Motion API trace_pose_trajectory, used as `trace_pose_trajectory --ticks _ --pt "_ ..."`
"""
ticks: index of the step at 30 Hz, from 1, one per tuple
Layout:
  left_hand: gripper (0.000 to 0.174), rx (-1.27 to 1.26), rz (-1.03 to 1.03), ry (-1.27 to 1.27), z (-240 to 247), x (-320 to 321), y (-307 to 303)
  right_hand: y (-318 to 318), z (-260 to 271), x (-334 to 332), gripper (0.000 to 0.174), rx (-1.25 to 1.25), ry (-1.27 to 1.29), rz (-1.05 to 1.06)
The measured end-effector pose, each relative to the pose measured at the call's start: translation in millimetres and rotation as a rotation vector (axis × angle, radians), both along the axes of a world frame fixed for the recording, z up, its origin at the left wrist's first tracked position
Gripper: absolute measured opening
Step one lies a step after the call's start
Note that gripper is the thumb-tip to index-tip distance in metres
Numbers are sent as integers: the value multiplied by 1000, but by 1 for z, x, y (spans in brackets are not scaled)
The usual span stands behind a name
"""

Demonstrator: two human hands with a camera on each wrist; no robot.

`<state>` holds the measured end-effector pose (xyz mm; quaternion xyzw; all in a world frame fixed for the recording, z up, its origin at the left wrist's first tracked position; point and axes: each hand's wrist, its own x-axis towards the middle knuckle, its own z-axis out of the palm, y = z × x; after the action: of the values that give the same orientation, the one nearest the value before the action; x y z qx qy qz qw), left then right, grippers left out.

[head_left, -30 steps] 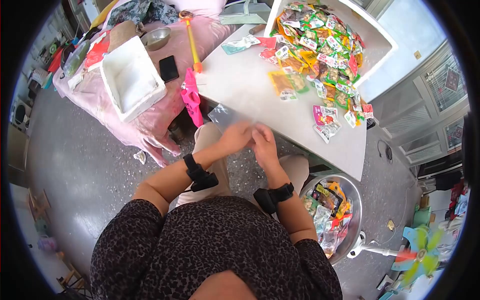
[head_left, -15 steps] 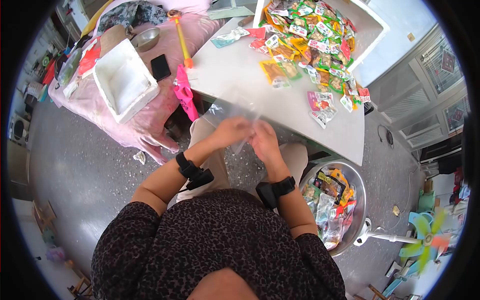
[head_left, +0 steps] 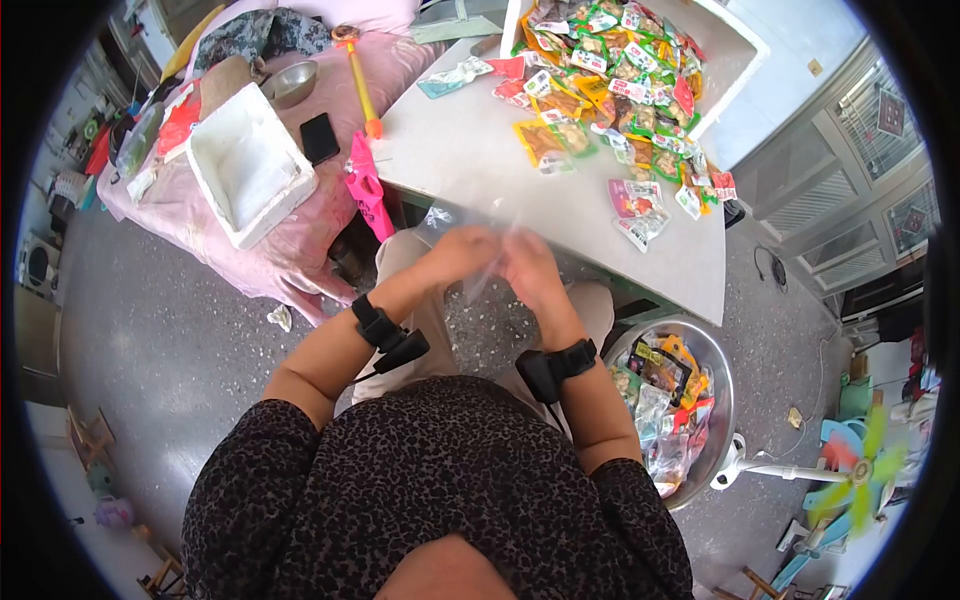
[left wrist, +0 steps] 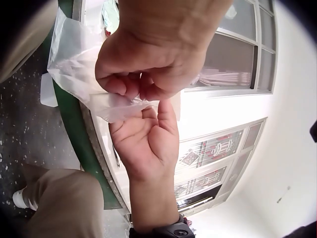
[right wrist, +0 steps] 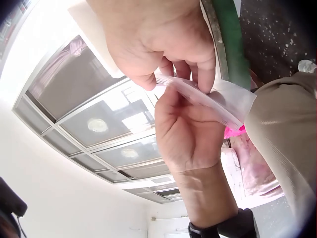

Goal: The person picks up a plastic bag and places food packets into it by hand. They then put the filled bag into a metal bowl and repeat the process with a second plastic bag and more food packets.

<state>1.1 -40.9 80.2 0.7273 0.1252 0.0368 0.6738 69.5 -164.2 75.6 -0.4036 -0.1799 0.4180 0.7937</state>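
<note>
A clear plastic bag (left wrist: 74, 57) is between my two hands at the table's near edge, over my lap. My left hand (head_left: 462, 253) pinches its edge with thumb and curled fingers, and the left wrist view shows the bag spreading out beyond them. Close beside it, my right hand (head_left: 530, 268) grips the same edge; in the right wrist view the right hand's thumb and fingers (right wrist: 203, 74) bear on the bag's folded rim. Part of the bag is hidden behind the hands. No contents show inside it.
Beyond the hands, the white table (head_left: 450, 160) bears a heap of colourful snack packets (head_left: 640, 80) spilling from a white foam box (head_left: 735, 75). A metal basin (head_left: 722, 430) of packets stands at lower right, near a fan (head_left: 860, 470). Another foam box (head_left: 250, 170) lies on the pink-covered bed.
The hands stay together on the bag and work at its edge, shifting slightly. More of the bag spread out half a second ago. The head view has tilted a little.
</note>
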Motion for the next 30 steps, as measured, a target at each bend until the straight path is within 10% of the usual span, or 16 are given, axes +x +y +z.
trace_pose_trajectory --ticks 4,10,30 --pt "6 33 95 -32 -1 14 7 8 1 11 14 -6 -17 -49" --pt "10 1079 299 -558 22 18 12 25 -3 32 15 -158 -70 -209" --pt "5 762 497 -434 -8 46 42 55 -31 54 13 -259 -234 -313"
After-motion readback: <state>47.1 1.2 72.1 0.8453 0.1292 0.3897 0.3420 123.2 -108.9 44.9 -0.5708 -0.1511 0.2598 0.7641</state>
